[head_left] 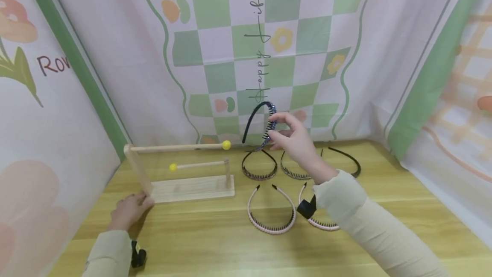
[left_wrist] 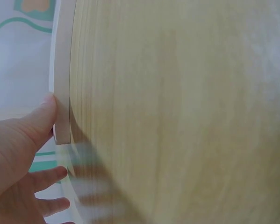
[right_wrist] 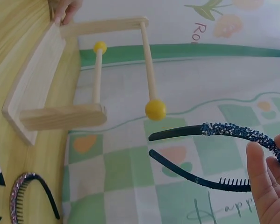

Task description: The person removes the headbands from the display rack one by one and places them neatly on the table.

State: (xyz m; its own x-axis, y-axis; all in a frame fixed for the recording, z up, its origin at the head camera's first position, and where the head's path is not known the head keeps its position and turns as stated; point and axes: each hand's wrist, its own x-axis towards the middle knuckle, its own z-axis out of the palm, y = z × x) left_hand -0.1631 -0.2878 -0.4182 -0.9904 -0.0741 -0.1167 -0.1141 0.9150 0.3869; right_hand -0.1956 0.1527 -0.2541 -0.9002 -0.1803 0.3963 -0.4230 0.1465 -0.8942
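Observation:
My right hand (head_left: 294, 140) pinches a dark headband (right_wrist: 228, 128) with blue glitter and comb teeth between thumb and fingers, in the air above the table. Its two ends point toward the wooden stand (head_left: 192, 189), left of it. That stand has two upright posts, each bearing a level rod with a yellow ball (head_left: 226, 145) at its tip; both rods are bare. Down at the stand's left end, my left hand (head_left: 128, 212) grips the corner of the base. Its thumb lies at the board's edge in the left wrist view, other fingers spread beside it.
Below the raised headband lies a dark glittery headband (head_left: 259, 178). A pink headband (head_left: 272, 231) lies nearer the front, another pink headband (head_left: 324, 226) partly under my right arm. Farther right are more dark headbands (head_left: 351, 161). A patterned curtain (head_left: 215, 54) hangs behind the table.

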